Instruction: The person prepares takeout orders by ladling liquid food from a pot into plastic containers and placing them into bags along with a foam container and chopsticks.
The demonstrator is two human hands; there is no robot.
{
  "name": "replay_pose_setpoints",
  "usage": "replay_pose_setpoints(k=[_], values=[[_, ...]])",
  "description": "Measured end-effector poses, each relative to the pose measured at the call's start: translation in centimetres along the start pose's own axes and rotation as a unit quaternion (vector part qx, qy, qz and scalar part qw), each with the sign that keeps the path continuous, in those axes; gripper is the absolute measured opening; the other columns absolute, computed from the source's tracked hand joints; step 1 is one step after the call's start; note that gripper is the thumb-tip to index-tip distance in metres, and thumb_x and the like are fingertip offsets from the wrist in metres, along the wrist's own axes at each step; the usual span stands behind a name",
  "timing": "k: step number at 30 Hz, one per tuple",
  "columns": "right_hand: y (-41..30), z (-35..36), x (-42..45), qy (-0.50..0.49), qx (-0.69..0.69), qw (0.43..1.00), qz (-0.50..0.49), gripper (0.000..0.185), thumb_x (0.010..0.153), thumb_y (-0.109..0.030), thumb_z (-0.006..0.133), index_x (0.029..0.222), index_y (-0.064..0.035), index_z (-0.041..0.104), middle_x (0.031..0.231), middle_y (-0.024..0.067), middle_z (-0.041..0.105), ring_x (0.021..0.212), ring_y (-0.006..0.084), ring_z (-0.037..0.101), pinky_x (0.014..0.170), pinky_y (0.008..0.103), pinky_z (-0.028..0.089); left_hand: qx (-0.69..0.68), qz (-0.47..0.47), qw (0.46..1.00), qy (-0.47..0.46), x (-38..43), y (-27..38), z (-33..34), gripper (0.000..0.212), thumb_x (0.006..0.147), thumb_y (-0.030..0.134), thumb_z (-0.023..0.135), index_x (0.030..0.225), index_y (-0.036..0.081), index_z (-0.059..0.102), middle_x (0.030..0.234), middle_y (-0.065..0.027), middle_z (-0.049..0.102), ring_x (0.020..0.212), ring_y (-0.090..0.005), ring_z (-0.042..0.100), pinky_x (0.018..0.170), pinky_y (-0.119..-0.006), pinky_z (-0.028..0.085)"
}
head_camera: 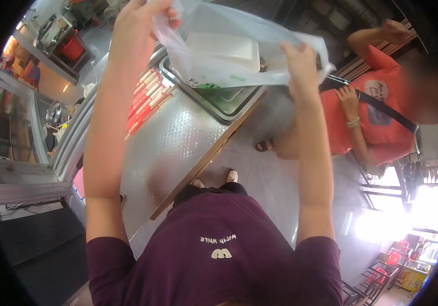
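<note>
A translucent white plastic bag with green print is spread between my two hands, above the far end of a metal counter. My left hand grips its upper left edge. At its right side my right hand has the bag's edge pinched in the fingers. Inside the bag, or seen through its film, is a pale rectangular lidded container. Beneath the bag a metal tray lies on the counter, partly covered from view. Red and white paper-wrapped chopsticks lie in a row left of the tray.
The textured metal counter has a wooden edge on its right side. Close by on the right stands a person in an orange-red shirt with a strap across it. A framed glass partition is at the left. Black stools stand at lower right.
</note>
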State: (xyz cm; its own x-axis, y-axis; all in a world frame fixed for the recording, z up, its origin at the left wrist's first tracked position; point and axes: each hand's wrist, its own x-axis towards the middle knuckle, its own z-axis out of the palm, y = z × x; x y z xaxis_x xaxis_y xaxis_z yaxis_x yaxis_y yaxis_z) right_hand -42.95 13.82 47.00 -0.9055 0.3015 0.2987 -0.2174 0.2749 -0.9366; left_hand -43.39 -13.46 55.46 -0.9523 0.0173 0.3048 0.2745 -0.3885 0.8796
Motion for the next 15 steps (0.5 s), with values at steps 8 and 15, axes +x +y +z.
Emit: replay_pose_setpoints(k=[8, 15], values=[[-5.2, -0.9, 9.2, -0.216, -0.456, 0.809, -0.302, 0.074, 0.059, -0.005, 0.062, 0.124, 0.0068, 0.028, 0.105, 0.0266, 0.051, 0.094, 0.0398, 0.053, 0.083, 0.0453, 0.042, 0.020, 0.007, 1.000, 0.020, 5.3, 1.7, 0.1, 0.021, 0.079, 0.005, 0.051, 0.095, -0.010, 0.055, 0.071, -0.0074, 0.054, 0.064, -0.0155, 0.053, 0.061, -0.027, 0.046], [-5.7, -1.1, 4.2, -0.133, -0.535, 0.735, -0.396, 0.069, 0.064, -0.020, 0.069, 0.121, 0.0049, 0.038, 0.108, 0.0257, 0.049, 0.100, 0.0340, 0.051, 0.082, 0.0384, 0.044, 0.031, 0.084, 0.993, 0.077, -2.8, 0.2, 1.6, 0.026, 0.078, 0.002, 0.048, 0.104, -0.001, 0.053, 0.084, -0.0087, 0.058, 0.070, -0.0165, 0.056, 0.061, -0.028, 0.047]])
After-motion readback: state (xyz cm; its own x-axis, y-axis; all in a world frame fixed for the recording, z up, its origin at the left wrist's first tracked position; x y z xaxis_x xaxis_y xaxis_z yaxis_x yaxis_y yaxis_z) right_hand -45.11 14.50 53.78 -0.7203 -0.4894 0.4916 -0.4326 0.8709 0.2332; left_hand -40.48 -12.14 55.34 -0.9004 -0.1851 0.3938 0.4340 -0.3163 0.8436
